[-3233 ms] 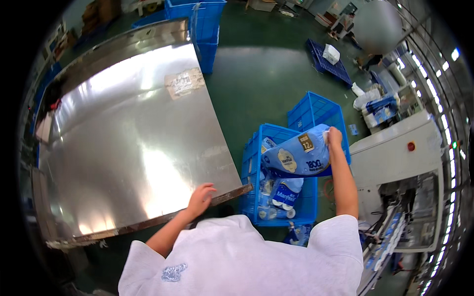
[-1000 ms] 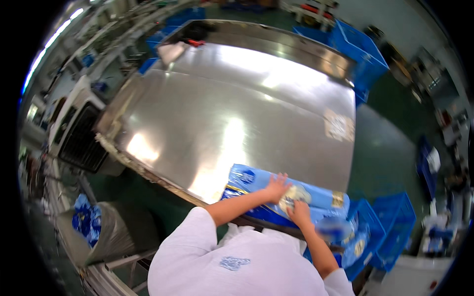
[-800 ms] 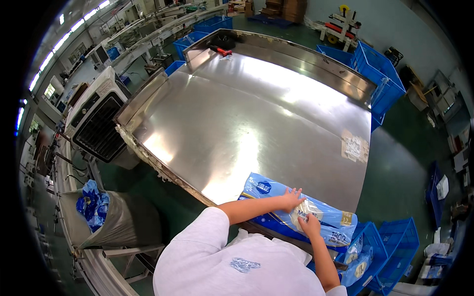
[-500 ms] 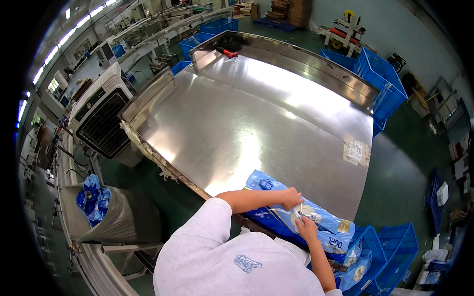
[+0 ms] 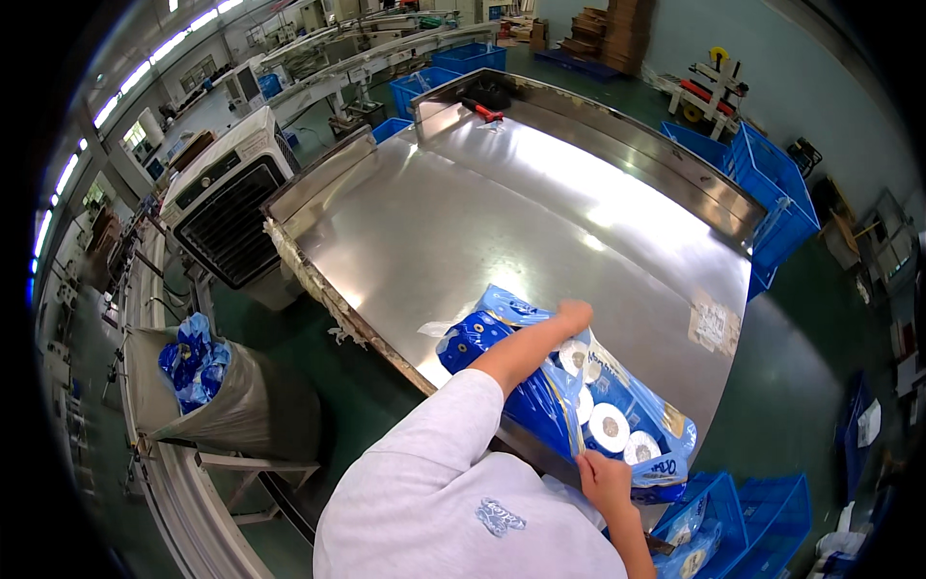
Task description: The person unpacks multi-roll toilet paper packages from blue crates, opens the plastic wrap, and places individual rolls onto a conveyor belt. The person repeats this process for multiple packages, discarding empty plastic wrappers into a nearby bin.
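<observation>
Left hand (image 5: 576, 316) and right hand (image 5: 606, 482), closed on opposite film edges of an opened, oblong blue plastic pack (image 5: 540, 410).
Far edge in the left, near edge in the right, apparently to hold the split apart; between them, white cylindrical paper rolls (image 5: 599, 430), ends exposed. Beneath the grip: broad, shiny steel table (image 5: 434, 241), its near side presumably bearing the pack's weight. Rightward, lower: blue plastic crate (image 5: 731, 516).

Blue plastic pack (image 5: 540, 407) lies along near edge of metal table (image 5: 434, 232), split open, white rolls (image 5: 609, 427) exposed, ends showing.
</observation>
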Tool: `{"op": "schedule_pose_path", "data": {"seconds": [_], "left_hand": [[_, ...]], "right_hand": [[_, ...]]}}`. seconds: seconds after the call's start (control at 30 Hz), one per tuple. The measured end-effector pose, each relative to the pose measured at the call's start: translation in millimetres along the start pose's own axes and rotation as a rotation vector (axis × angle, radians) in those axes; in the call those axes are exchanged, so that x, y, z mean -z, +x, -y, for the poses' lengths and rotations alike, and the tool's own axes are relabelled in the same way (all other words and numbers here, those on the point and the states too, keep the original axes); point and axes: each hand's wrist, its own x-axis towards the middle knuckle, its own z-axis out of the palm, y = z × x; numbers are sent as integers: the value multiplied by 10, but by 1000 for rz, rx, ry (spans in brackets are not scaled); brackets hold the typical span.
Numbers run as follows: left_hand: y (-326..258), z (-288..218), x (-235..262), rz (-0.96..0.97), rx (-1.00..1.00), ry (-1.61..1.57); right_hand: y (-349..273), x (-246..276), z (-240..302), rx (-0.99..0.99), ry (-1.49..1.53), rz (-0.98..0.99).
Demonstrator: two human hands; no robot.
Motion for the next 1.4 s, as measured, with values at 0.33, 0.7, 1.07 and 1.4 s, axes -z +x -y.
{"op": "schedule_pose_path", "data": {"seconds": [0.33,0.7,1.07,1.4], "left_hand": [[344,653,292,26,167,53],[-1199,139,-111,-358,-197,-307],[-2230,-365,-240,-62,28,-537],[-2589,-340,126,18,-41,-845]], "right_hand": [[-430,38,-212,273,-53,37],[76,-1031,-1185,-229,63,267],[1348,-1475,-1362,401,-490,-88],[2068,-1199,-1803,-119,-632,18]]}}
